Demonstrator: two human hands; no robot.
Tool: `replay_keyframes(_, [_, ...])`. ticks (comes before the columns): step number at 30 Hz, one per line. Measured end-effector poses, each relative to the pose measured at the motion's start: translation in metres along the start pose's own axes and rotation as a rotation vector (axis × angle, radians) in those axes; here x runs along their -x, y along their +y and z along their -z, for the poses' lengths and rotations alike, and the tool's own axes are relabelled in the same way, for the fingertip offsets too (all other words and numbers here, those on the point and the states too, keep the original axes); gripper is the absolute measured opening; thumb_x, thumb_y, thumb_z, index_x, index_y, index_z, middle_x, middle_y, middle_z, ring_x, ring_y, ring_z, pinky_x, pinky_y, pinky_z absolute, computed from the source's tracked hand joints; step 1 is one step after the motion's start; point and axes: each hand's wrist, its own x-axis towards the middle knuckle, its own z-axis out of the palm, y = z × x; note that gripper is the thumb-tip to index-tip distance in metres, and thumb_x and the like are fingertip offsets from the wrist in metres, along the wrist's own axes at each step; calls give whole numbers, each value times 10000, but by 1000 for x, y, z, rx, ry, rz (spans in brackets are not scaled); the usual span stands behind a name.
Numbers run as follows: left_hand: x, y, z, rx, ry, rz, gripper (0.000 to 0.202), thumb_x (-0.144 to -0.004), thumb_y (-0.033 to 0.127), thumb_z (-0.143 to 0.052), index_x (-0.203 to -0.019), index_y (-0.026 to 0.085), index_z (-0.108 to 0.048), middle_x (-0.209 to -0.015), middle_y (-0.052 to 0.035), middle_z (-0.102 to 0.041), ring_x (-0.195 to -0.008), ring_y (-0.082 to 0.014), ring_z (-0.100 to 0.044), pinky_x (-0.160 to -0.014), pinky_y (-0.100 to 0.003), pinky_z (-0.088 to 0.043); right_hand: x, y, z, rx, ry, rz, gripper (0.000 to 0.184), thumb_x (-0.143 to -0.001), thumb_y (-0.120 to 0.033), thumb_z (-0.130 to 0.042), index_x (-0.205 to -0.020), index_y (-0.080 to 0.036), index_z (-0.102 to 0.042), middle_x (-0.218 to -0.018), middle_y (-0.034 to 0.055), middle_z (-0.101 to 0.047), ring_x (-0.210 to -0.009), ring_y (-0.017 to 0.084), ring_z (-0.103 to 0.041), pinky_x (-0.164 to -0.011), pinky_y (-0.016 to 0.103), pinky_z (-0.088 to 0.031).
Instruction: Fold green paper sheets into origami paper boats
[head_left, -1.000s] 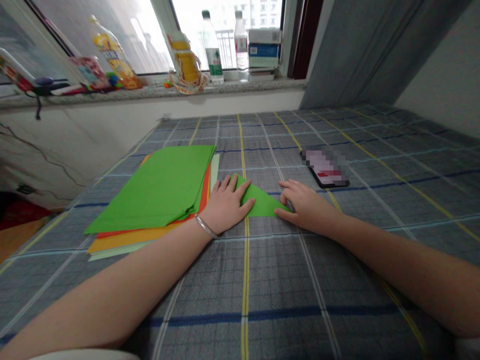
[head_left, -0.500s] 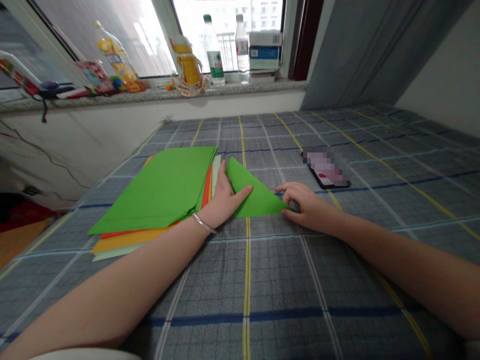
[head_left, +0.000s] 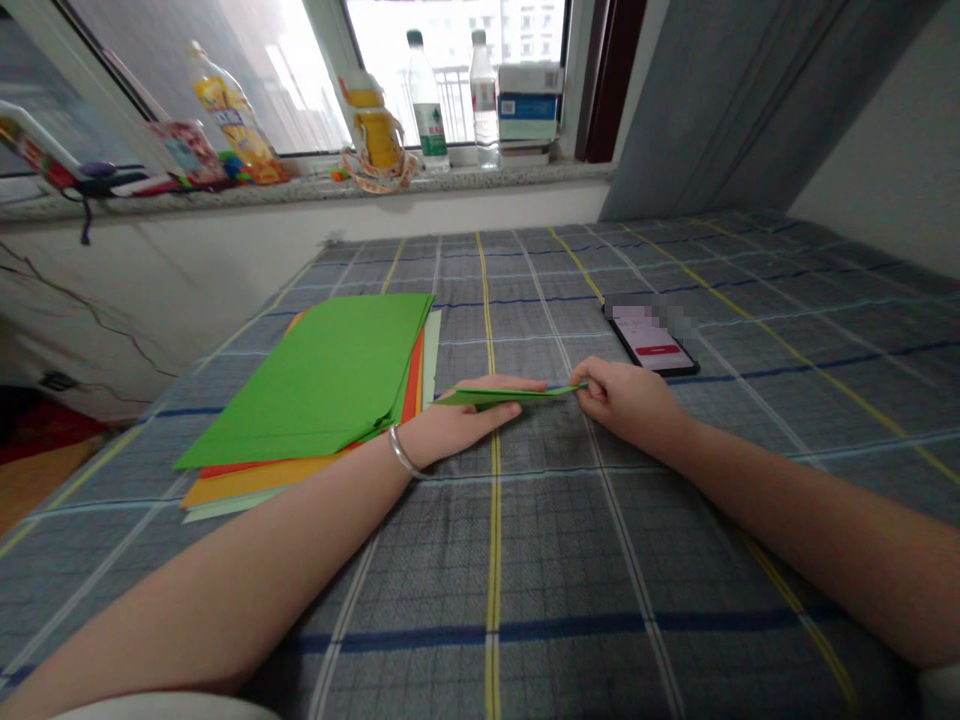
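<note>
A folded piece of green paper point(head_left: 499, 396) is held edge-on between my two hands, so only a thin strip of it shows. My left hand point(head_left: 469, 418) grips it with the thumb on the near side and the fingers behind. At the paper's right tip, my right hand point(head_left: 626, 396) pinches the pointed end between thumb and curled fingers. Left of my left hand lies a stack of coloured paper point(head_left: 322, 375), a green sheet on top with orange, yellow and pale green edges poking out.
A phone point(head_left: 651, 340) with a lit screen lies beyond my right hand on the checked cloth point(head_left: 555, 580). Along the windowsill point(head_left: 300, 190) stand an orange drink bottle point(head_left: 236, 115), a yellow cup point(head_left: 379, 130), clear bottles point(head_left: 429, 110) and stacked boxes point(head_left: 529, 110).
The green paper has tilted from showing its broad triangular face to lying nearly edge-on. My left fingers have swung rightward behind it, and my right hand has closed more tightly at the tip.
</note>
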Motion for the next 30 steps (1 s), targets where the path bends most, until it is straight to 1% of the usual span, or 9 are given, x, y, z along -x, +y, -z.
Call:
replay_keyframes(1, [0,0,-1,-78,-31,-58,342,-965,349,-471,-1251,216,-604,-1263,-72,-637,-1186,-203,-575,-1070,-395,-422,-1,1,-1,1,13,-13,146,-824,-224,-532,-928,-237,-634,-658,-19,-605,-643,173,-557,-545,291,-328])
replay_keyframes(3, [-1,0,-4,-207,-85,-167,362,-970,332,-445,-1295,237,-572,-1310,-75,-602,-1200,-206,-560,-1059,-393,-423,-3,5,-4,-19,38,44,177,-832,-218,-526,-948,-232,-658,-737,5,-659,-752,196,-596,-614,301,-397])
replay_keyframes(6, [-1,0,-10,-387,-174,-253,448,-916,285,-511,-1361,237,-508,-1399,-93,-526,-1251,-244,-511,-1072,-425,-393,-6,12,-10,-98,68,193,219,-831,-187,-519,-990,-192,-671,-932,56,-714,-938,224,-608,-837,363,-466])
replay_keyframes(9, [0,4,-15,-495,-256,-269,528,-869,205,-521,-1394,216,-465,-1424,-75,-506,-1306,-249,-446,-1122,-437,-328,-9,17,-17,-157,51,299,352,-828,-143,-481,-1140,-159,-644,-1105,99,-695,-1072,238,-587,-979,429,-442])
replay_keyframes(12, [2,11,-17,-580,-308,-271,500,-896,299,-529,-1388,232,-472,-1436,-52,-500,-1312,-273,-426,-1111,-464,-314,-9,20,-21,-174,-33,345,482,-840,-141,-434,-1306,-163,-559,-1288,107,-622,-1251,257,-501,-1055,483,-398])
replay_keyframes(16, [2,17,-19,-656,-358,-292,499,-937,454,-483,-1390,245,-469,-1446,-43,-491,-1317,-294,-413,-1089,-495,-303,-9,20,-22,-168,-170,358,498,-930,-242,-365,-1416,-187,-461,-1449,87,-498,-1402,277,-335,-1111,525,-336])
replay_keyframes(23, [-2,19,-23,-644,-405,-327,499,-944,402,-465,-1403,207,-452,-1432,-52,-505,-1370,-266,-359,-1136,-444,-274,-6,11,-22,-86,-239,399,508,-988,-283,-286,-1480,-173,-347,-1496,105,-434,-1458,287,-193,-1156,592,-179])
replay_keyframes(27, [-3,20,-26,-670,-399,-300,503,-943,438,-457,-1401,228,-457,-1423,-52,-515,-1333,-290,-400,-1102,-482,-314,-4,7,-24,14,-169,277,545,-969,-323,-333,-1482,-138,-338,-1547,138,-337,-1460,322,-161,-1159,586,-164])
replay_keyframes(30, [-2,21,-28,-676,-408,-306,499,-952,410,-431,-1419,233,-434,-1453,-42,-484,-1352,-294,-387,-1111,-497,-313,-4,6,-24,49,-163,179,564,-946,-335,-359,-1463,-110,-372,-1553,136,-326,-1443,354,-208,-1156,585,-177])
